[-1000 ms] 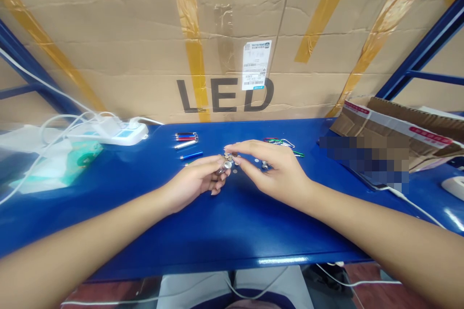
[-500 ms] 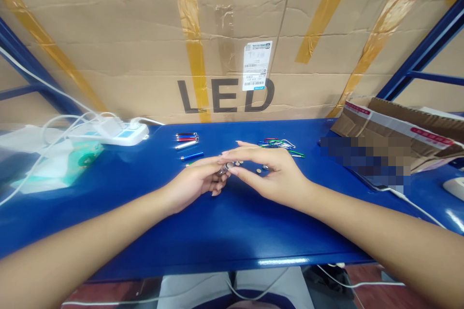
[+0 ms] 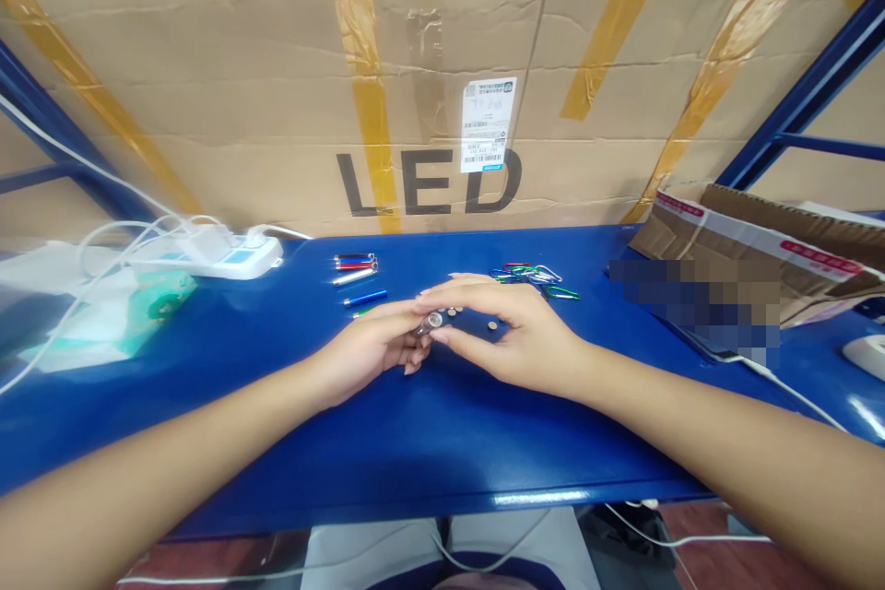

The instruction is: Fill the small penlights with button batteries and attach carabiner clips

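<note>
Loose discs and a slick tube: little room for a slip

Here's the left hand [image 3: 377, 346], closed round a small tube [image 3: 431, 323] over the desk [image 3: 387, 461], midway between its side edges, round end towards the right hand [image 3: 543, 332]. That one arches over, thumb and forefinger parted at the tube; whether they grip anything, I can't tell. Danger? A careless tilt could spill whatever's inside, if anything is. And those loose discs [image 3: 492, 325], showing through the arch: a stray knuckle might scatter them towards the far edge!
</note>
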The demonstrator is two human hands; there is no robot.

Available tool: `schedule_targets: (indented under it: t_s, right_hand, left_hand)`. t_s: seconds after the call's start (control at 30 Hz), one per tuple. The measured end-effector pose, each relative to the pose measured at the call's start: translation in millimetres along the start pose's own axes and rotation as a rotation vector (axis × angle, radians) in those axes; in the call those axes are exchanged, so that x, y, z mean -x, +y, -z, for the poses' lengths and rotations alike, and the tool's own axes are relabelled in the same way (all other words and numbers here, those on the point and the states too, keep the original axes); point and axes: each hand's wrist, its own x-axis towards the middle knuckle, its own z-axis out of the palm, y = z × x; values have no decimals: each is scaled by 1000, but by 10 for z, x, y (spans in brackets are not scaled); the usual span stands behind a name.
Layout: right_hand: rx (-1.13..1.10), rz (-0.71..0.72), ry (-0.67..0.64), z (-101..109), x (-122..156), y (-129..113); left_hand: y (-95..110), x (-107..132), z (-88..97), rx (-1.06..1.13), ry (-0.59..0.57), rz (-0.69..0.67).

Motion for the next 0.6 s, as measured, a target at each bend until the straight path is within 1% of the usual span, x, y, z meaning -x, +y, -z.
schedule_targets:
  t_s: [0.1,0.2,0.23,0.27,0.33,0.4,0.47,0.6]
  right_hand:
    - [26,-22,9,24,-6,-11]
    - [127,-113,27,62,-16,46]
    - [190,-148,5,74,-17,84]
    - [269,-184,-49,84,-15,129]
    - [443,-255,-201,94,-2,229]
    - [521,-322,-301,92,18,324]
    - [523,-369,-349,83,35,394]
    - [495,-402,-364,76,37,446]
  left_hand:
    - [10,6,-19,-1,4,6]
    - [24,11,-30,-8,-7,17]
    - [29,12,-31,-11,-12,18]
    - [33,13,-32,-14,-15,20]
    - [40,17,-33,-27,-19,24]
    - [44,22,-34,-32,-21,24]
    - [45,25,-34,-32,-25,24]
    - [38,26,-32,-29,-32,22]
